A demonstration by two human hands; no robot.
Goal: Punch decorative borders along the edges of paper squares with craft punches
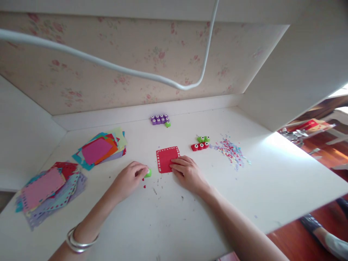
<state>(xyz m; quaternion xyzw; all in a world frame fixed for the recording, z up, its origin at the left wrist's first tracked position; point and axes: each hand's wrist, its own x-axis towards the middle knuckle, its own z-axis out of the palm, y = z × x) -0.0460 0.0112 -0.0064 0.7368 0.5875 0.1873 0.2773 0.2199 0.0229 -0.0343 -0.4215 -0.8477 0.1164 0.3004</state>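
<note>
A red paper square (166, 156) with punched holes along its edges lies flat on the white desk (266, 170). My right hand (188, 172) rests on its lower right corner, fingers stretched flat on the paper. Just left of the square, my left hand (131, 176) is curled over a small green punch (148, 173), which peeks out past the fingertips. A silver bangle (78, 242) sits on my left wrist. Tiny red paper bits (144, 186) lie below the punch.
Purple punches (160, 119) stand at the back, green punches (203, 139) and red punches (200, 146) right of the square. Confetti scraps (231, 151) lie further right. Two stacks of coloured paper (100, 150) (47, 190) sit at left. A white cable (114, 67) hangs overhead.
</note>
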